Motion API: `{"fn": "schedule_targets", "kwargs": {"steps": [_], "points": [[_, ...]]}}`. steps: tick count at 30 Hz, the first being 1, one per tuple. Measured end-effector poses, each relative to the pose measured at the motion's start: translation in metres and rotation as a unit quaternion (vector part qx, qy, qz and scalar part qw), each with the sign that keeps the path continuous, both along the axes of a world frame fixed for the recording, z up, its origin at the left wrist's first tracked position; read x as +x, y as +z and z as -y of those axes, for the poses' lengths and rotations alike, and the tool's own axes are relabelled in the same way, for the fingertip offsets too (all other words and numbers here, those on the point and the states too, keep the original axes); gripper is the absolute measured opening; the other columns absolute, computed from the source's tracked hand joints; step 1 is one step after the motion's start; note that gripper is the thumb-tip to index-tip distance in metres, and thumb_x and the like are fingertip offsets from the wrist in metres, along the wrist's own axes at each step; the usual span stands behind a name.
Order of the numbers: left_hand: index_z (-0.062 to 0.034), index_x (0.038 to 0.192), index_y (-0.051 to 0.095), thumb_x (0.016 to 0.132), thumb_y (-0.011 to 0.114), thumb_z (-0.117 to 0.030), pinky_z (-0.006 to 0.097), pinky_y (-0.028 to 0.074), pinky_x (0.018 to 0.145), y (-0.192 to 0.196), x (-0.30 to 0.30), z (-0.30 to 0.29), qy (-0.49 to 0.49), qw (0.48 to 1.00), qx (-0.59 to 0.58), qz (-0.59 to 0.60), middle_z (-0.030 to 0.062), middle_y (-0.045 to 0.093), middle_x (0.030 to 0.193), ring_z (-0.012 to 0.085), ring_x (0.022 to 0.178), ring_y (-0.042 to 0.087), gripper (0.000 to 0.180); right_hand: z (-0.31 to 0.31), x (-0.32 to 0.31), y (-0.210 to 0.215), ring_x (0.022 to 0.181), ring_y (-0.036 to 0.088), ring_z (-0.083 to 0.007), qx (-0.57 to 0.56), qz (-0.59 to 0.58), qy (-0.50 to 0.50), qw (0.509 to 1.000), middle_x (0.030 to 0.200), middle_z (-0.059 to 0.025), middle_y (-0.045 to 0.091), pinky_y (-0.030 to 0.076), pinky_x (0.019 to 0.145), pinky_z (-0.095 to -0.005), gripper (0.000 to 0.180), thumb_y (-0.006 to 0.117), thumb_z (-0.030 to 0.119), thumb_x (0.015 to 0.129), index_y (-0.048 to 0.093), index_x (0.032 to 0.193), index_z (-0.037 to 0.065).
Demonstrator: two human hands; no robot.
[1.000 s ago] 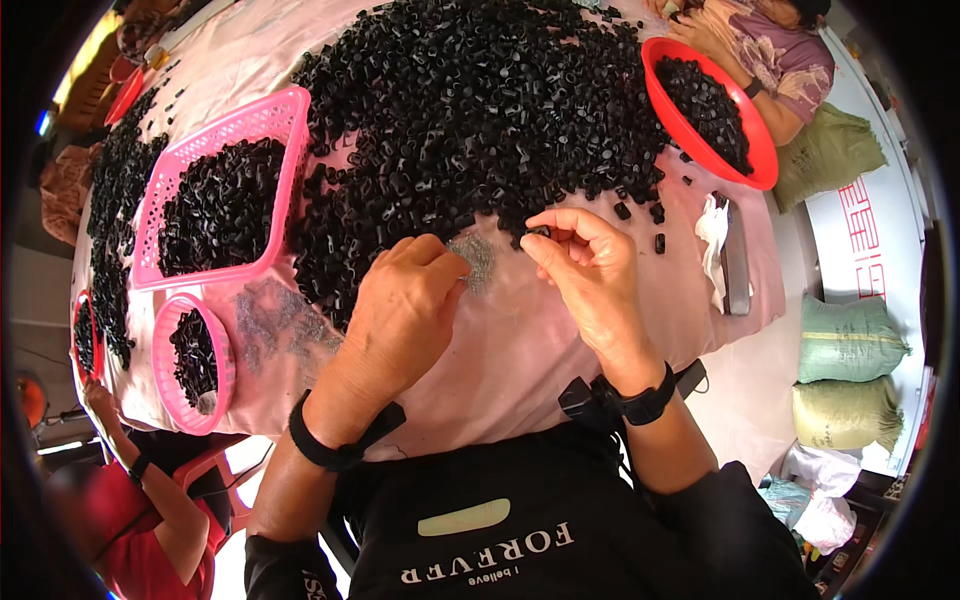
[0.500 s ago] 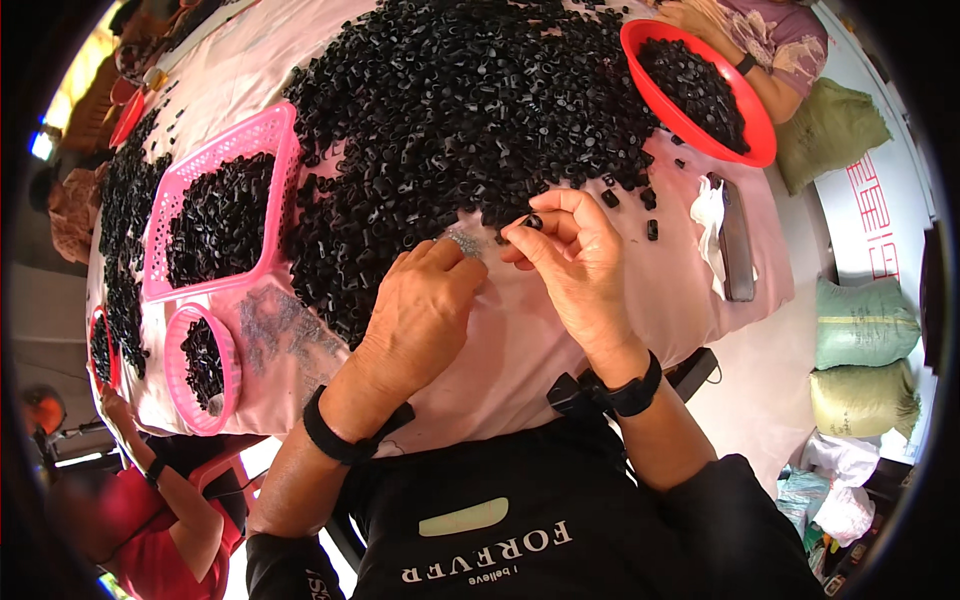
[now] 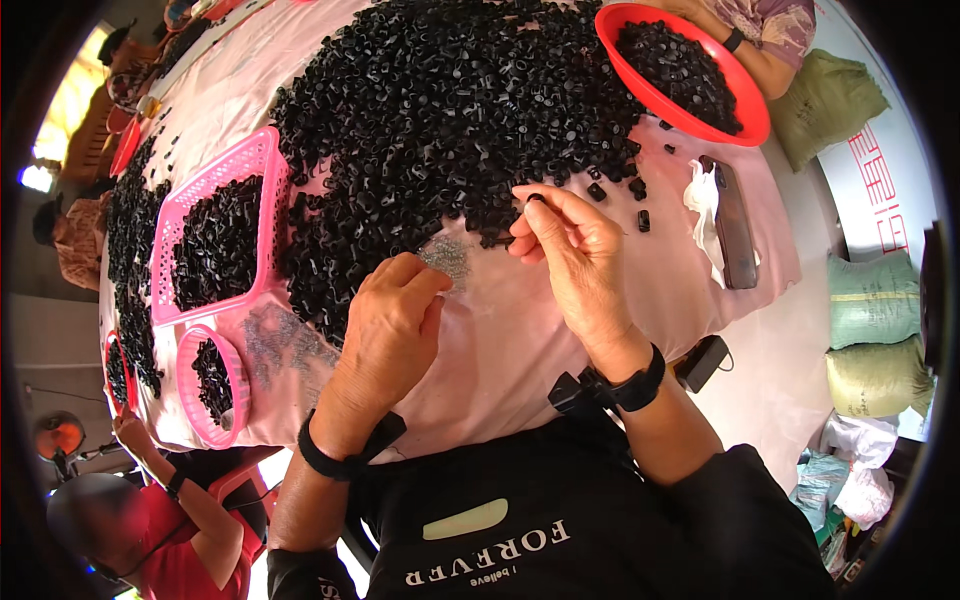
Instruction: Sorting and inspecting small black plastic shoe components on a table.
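The right hand point(image 3: 582, 252) pinches a black piece point(image 3: 536, 198); left hand point(image 3: 390, 322) curled, grip unclear — basket point(image 3: 270, 205) part-filled, large heap point(image 3: 450, 120) seemingly left.

The small parts point(image 3: 450, 130) are black, the bench cloth point(image 3: 500, 340) pale pink. The lattice-patterned basket point(image 3: 269, 195) is bright pink, the basin point(image 3: 742, 85) red.

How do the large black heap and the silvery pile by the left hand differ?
The black heap spreads widely; the silvery pile is small. The black heap's pieces are chunky and dark; the silvery pile's are finer and paler. Both lie on the pink cloth.
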State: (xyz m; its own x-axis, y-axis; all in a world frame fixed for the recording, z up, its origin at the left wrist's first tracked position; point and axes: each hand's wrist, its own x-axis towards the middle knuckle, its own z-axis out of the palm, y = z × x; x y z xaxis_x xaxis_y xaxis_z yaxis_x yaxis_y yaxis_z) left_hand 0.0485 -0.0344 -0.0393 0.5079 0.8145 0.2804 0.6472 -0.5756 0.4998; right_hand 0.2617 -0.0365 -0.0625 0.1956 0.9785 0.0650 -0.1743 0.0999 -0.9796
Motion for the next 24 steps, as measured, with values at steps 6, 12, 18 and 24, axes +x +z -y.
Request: {"fn": "schedule_targets", "kwargs": {"steps": [6,12,18,24], "points": [[-0.0011,0.095,0.07,0.076,0.07,0.01,0.044,0.055,0.077,-0.002,0.003,0.001,-0.012,1.0,0.017,-0.016,0.0141,0.065,0.09,0.0365,0.087,0.066,0.022,-0.004,0.004,-0.005,0.077,0.069,-0.0104,0.013,-0.045,-0.058,0.997,0.094,-0.0045,0.072,0.056,0.071,-0.0239,0.022,0.06,0.017,0.109,0.07,0.121,0.002],[-0.0007,0.095,0.069,0.075,0.071,0.01,0.044,0.055,0.079,-0.001,-0.004,0.001,-0.03,0.999,0.01,-0.01,0.0144,0.065,0.093,0.0369,0.089,0.066,0.022,-0.005,0.008,-0.005,0.078,0.07,-0.0122,0.011,-0.04,-0.1,0.994,0.096,-0.0058,0.072,0.057,0.072,-0.0251,0.023,0.055,0.018,0.111,0.068,0.121,0.002],[-0.0006,0.094,0.069,0.076,0.071,0.009,0.044,0.054,0.079,-0.001,-0.003,0.001,-0.023,1.0,0.012,-0.015,0.0139,0.064,0.093,0.0362,0.09,0.065,0.021,-0.002,0.003,-0.014,0.075,0.077,-0.0197,-0.019,0.162,-0.033,0.986,0.086,-0.0126,0.076,0.059,0.067,-0.0314,0.018,0.057,0.013,0.108,0.067,0.115,-0.001],[-0.0005,0.096,0.07,0.078,0.073,0.008,0.044,0.053,0.078,-0.001,-0.003,-0.001,-0.025,0.999,0.015,-0.025,0.0132,0.062,0.092,0.0354,0.089,0.064,0.02,-0.002,-0.001,-0.008,0.081,0.078,-0.0196,-0.02,0.139,-0.015,0.99,0.092,-0.0132,0.077,0.06,0.07,-0.0308,0.019,0.059,0.012,0.107,0.068,0.117,-0.001]]}}
